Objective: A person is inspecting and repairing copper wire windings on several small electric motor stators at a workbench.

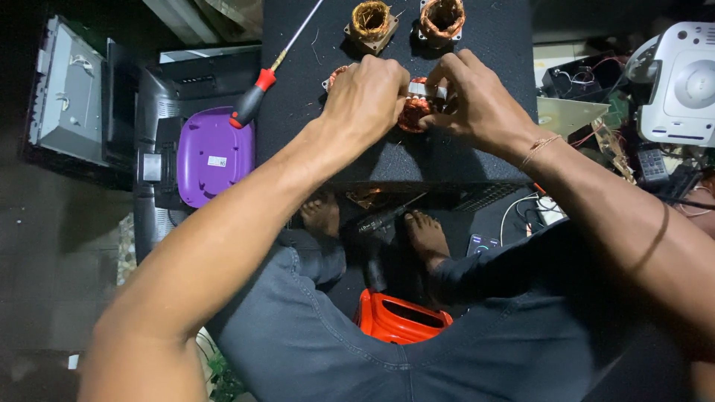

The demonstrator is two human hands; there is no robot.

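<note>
Far out to the left of the left hand, a grey metal chassis (65, 93) lies at the edge of the view. Nearer in, a purple plastic casing (214, 155) rests on a black appliance (153, 126), well left of that hand and a little below it. Just left of the left hand and slightly above it lies a screwdriver with a red and black handle (252, 98); its thin shaft runs up and away across the dark work surface (298, 126).

The left hand (366, 95) is curled into a tight fist, knuckles up, its fingers closed over the left side of a copper-wound motor coil (414, 112) that sits on the surface between the two hands. What the fingertips do underneath cannot be told. The right hand (477, 100) touches the same coil from the right, its fingers narrowly pinched around a small pale piece (428, 90) at the top of the winding. A thin string bracelet (538, 147) circles the right wrist.

Beyond the hands, further up the surface, stand two more wound coils: a yellowish coil (371, 22) above the left hand and a copper coil (441, 18) above the right. Well to the right of the right hand sits a white and grey appliance (681, 82) among tangled wires and circuit parts. Below both hands, under the surface's edge, are the person's bare feet (322, 214) and an orange plastic housing (398, 318).
</note>
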